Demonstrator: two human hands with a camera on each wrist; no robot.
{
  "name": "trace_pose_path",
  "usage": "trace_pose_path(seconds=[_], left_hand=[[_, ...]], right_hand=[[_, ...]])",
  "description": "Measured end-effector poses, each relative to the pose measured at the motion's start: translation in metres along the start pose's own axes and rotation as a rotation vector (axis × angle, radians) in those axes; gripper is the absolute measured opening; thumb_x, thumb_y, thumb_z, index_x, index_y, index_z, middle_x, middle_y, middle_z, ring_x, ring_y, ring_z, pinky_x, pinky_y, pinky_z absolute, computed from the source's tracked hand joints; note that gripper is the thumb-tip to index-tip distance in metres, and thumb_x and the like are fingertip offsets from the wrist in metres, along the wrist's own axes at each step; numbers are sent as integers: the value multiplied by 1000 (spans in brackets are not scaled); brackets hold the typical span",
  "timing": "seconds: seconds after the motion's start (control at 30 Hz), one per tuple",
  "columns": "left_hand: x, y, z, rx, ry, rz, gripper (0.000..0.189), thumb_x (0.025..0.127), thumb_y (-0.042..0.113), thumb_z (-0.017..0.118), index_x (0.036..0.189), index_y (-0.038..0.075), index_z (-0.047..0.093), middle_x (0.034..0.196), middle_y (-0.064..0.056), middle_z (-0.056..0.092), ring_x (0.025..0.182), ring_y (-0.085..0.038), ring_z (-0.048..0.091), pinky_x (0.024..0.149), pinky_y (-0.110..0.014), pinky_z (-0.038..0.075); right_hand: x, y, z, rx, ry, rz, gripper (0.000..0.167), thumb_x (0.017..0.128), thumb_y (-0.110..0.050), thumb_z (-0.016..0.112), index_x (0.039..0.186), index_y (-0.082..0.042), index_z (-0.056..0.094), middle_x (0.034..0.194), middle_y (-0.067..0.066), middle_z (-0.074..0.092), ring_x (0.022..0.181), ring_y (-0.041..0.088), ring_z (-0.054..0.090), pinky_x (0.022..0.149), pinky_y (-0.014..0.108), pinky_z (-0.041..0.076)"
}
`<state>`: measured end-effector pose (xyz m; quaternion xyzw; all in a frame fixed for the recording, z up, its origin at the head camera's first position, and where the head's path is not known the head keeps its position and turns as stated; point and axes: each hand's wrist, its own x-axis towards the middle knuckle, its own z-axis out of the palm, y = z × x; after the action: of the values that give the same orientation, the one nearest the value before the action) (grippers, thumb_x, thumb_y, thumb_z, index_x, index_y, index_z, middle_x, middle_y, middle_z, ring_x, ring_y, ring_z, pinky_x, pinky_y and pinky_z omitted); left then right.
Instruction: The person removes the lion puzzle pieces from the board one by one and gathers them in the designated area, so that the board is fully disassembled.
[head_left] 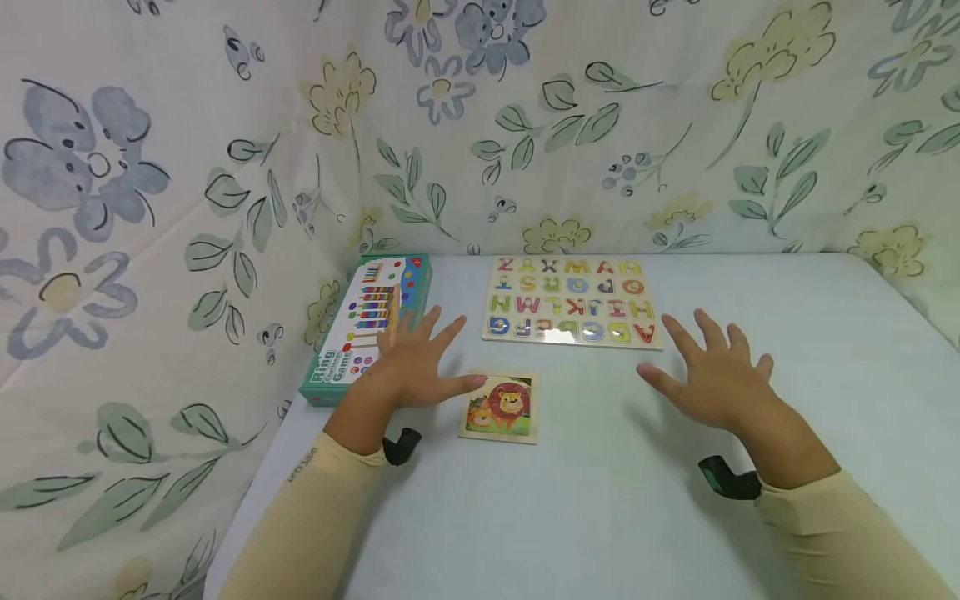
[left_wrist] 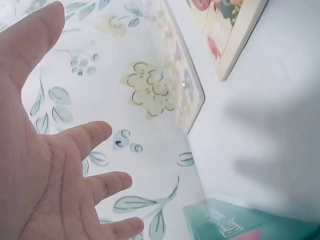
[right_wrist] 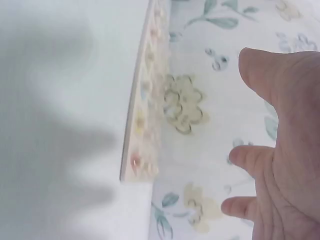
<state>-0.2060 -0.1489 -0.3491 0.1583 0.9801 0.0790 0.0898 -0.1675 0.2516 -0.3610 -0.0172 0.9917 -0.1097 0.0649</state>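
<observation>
My left hand (head_left: pixel 411 367) hovers over the table with its fingers spread and holds nothing. In the head view it overlaps the green Ring Game box (head_left: pixel 327 354), and its thumb tip overlaps a small square wooden lion puzzle (head_left: pixel 498 408). My right hand (head_left: pixel 716 375) is also held up with fingers spread and nothing in it, just right of a wooden alphabet puzzle board (head_left: pixel 572 302). That board holds colourful letters in rows. In the left wrist view the palm (left_wrist: pixel 45 185) faces the camera; in the right wrist view the board (right_wrist: pixel 142 115) stands apart from the fingers.
A white table (head_left: pixel 585 517) lies under everything. Floral cloth (head_left: pixel 540 125) hangs along its back and left side. The green box sits at the left edge, the alphabet board at the back near the cloth. Dark wrist straps (head_left: pixel 729 479) show below both hands.
</observation>
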Motion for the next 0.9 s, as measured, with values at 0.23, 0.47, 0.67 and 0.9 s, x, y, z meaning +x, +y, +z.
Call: trace_pose_path(seconds=[0.23,0.47,0.67,0.9], left_hand=[[3,7,15,56,-27,54,102,83,85,53,165,36,16,173,-10,11,155,-49,9,111,-83,10],[3,15,29,-7,-156,78,107,79,79,65,164,30,22,172,-8,15,155,-45,15,114,-78,16],[3,13,36,9,-199,76,105,81,72,71,163,23,28,170,-10,22,154,-43,20,114,-76,22],[-2,7,37,15,-265,62,102,84,59,76,163,16,29,170,-10,22,154,-41,21,118,-65,28]], right_hand=[[11,-55,17,-35,-12,-104,98,89,-82,47,165,-25,20,169,24,10,147,62,10,103,88,13],[28,-116,57,-65,-73,-224,87,90,-75,55,162,-32,31,169,17,21,150,55,20,104,86,19],[38,-157,76,-55,-126,-266,78,91,-69,59,159,-35,37,168,11,27,149,48,27,105,84,23],[38,-182,85,-40,-133,-355,61,98,-53,59,153,-29,46,161,11,37,143,43,36,107,74,32]])
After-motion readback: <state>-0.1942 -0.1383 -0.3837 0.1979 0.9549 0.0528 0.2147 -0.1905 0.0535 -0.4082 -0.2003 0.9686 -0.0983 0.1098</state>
